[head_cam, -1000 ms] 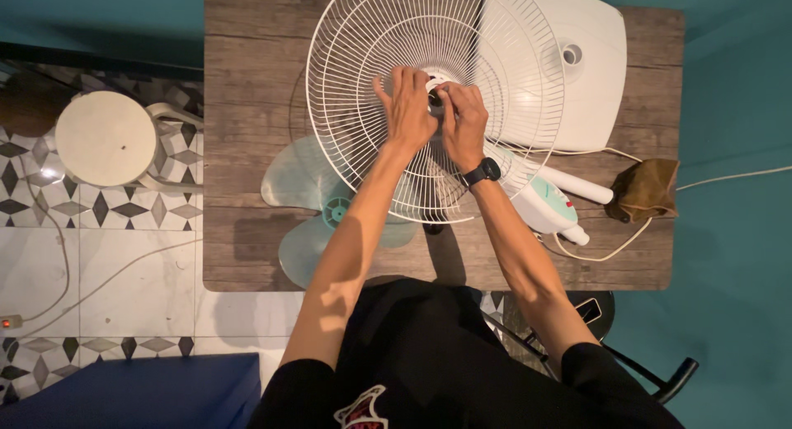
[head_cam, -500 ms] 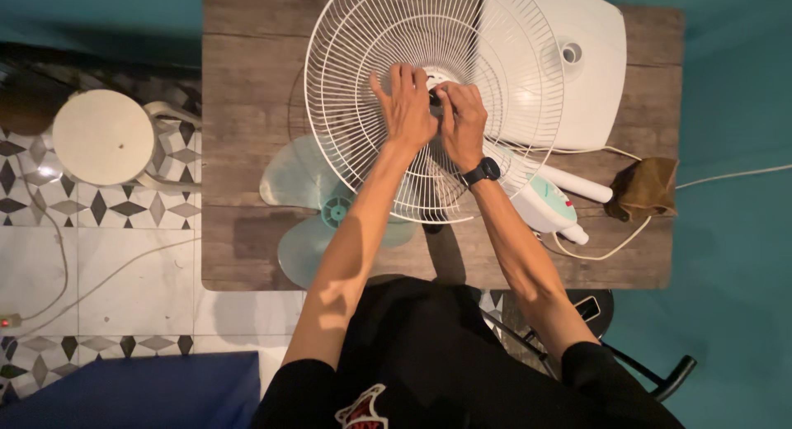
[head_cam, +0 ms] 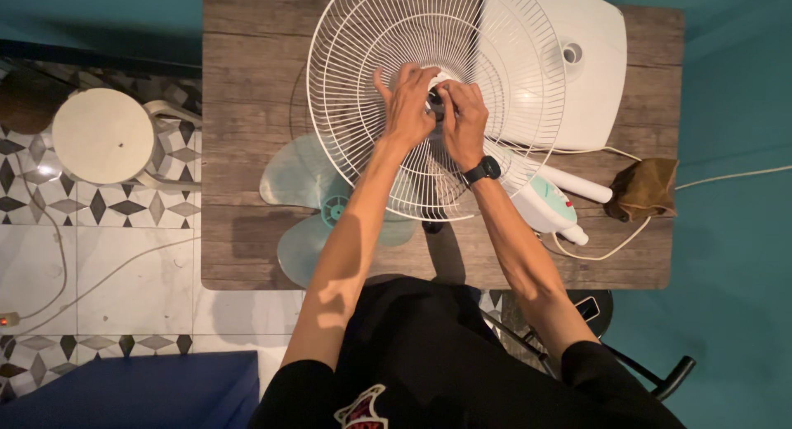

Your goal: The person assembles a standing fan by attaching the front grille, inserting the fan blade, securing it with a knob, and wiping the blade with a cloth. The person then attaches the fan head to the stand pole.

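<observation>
Wooden desk (head_cam: 247, 107), teal wall behind, patterned tile floor at left. White wire fan guard (head_cam: 436, 99) sits far-centre on desk. Left hand (head_cam: 407, 107) and right hand (head_cam: 464, 120) both closed in a pinching grip on the dark hub (head_cam: 436, 106) at guard centre, fingers touching each other. Black watch (head_cam: 482, 172) on right wrist. Pale green fan blade (head_cam: 318, 206) lies near-left, partly under guard. White fan base (head_cam: 577, 58) far-right; brown cloth (head_cam: 645, 190) at right edge. Round white stool (head_cam: 103, 136) off desk, left.
</observation>
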